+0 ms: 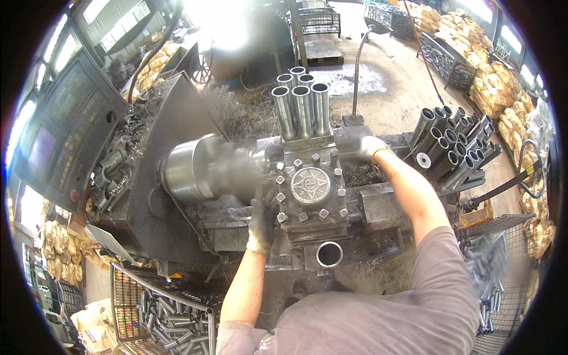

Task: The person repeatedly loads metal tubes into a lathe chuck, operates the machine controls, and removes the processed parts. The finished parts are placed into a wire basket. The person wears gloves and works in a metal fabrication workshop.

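Note:
My left hand [260,223], in a dark glove with a pale cuff, reaches up to the left side of the lathe's square tool post [310,186]. Its fingertips blend into the dark metal between post and chuck [188,168], so their grip is unclear. Past the post's right side, my right hand [371,148] in a whitish glove stretches to the far side of the machine. Its fingers are blurred, and whatever they touch cannot be made out. Several metal tubes [302,109] stand upright behind the post; a single tube end [329,254] faces up in front of it.
Many dark tubes [452,142] are stacked at right on the machine. A wire basket of short tubes [212,319] stands at lower left, another mesh basket [520,284] at lower right. Metal shavings [236,115] lie behind the chuck; a thin bent pipe [357,77] rises beyond.

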Demonstrator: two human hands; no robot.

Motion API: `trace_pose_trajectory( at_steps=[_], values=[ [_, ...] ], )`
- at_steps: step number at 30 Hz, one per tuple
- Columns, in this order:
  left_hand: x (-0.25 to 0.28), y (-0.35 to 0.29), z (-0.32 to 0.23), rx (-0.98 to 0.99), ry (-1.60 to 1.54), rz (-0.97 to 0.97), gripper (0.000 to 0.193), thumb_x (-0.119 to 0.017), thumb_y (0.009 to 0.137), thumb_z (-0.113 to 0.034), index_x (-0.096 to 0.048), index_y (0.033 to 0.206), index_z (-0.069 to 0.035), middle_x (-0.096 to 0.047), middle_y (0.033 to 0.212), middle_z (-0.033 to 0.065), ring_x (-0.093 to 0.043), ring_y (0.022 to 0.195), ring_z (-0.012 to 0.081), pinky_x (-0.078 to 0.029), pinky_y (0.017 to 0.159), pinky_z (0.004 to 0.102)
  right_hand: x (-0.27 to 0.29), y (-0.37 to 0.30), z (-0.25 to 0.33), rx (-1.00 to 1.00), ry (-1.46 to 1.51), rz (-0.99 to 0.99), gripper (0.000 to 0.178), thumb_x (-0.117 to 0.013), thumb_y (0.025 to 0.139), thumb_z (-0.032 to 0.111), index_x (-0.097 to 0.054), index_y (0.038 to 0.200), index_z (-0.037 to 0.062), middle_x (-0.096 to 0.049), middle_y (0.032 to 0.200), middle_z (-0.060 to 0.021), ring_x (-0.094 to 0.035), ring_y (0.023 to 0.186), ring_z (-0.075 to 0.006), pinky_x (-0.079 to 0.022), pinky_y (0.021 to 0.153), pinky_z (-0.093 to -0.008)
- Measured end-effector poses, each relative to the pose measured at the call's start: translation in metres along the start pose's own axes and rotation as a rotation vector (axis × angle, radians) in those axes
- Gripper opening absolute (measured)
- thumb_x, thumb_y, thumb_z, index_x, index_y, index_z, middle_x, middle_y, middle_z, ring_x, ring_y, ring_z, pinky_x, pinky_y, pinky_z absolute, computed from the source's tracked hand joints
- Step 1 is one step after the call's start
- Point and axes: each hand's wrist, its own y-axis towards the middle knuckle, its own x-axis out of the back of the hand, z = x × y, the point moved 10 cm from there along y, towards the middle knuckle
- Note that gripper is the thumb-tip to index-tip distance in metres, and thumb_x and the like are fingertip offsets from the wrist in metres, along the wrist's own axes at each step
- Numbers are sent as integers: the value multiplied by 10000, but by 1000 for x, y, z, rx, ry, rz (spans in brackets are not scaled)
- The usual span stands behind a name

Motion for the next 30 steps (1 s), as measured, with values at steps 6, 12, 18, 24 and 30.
trace_pose_trajectory(
  at_steps=[6, 12, 18, 24, 30],
  values=[
    [51, -12, 33, 374, 428, -212, 505, -569, 1088, -356, -607, 1494, -58, -695, 1384, 184, -647, 1280, 285, -461, 1162, 411, 32, 7, 27, 92, 63, 49, 340, -657, 923, 300, -803, 1145, 88, -784, 1149, -215, -764, 1087, -357, -593, 976, -458],
    [66, 26, -18, -36, 1155, -134, 342, -662, 1012, -208, -735, 1289, -21, -768, 1247, 171, -714, 1152, 252, -523, 1021, 358, 55, -46, 180, 741, 297, 366, 246, -738, 856, 224, -769, 975, 10, -781, 1001, -201, -747, 919, -366, -588, 812, -443],
    [47, -76, -71, 64, 1003, -123, 332, -674, 1005, -177, -745, 1299, -41, -780, 1216, 157, -726, 1148, 208, -539, 1016, 351, 7, 39, 130, 382, -145, 126, 348, -744, 898, 327, -788, 1138, 80, -780, 1175, -182, -743, 1046, -353, -596, 874, -445],
    [40, -68, -207, -692, 1334, -306, 479, -677, 984, -45, -606, 1453, 27, -700, 1349, 196, -665, 1237, 320, -498, 1103, 417, 101, -32, 281, 686, 195, 300, 695, -779, 900, 447, -643, 1423, 9, -698, 1389, -222, -690, 1243, -322, -547, 1069, -434],
    [53, 73, -264, -689, 1596, -261, 550, -620, 1072, -401, -590, 1494, -49, -665, 1410, 230, -568, 1362, 403, -389, 1179, 515, 64, -26, 367, 689, -143, 156, 536, -874, 742, 421, -798, 1102, 32, -805, 1025, -174, -780, 940, -303, -629, 855, -402]
  ],
)
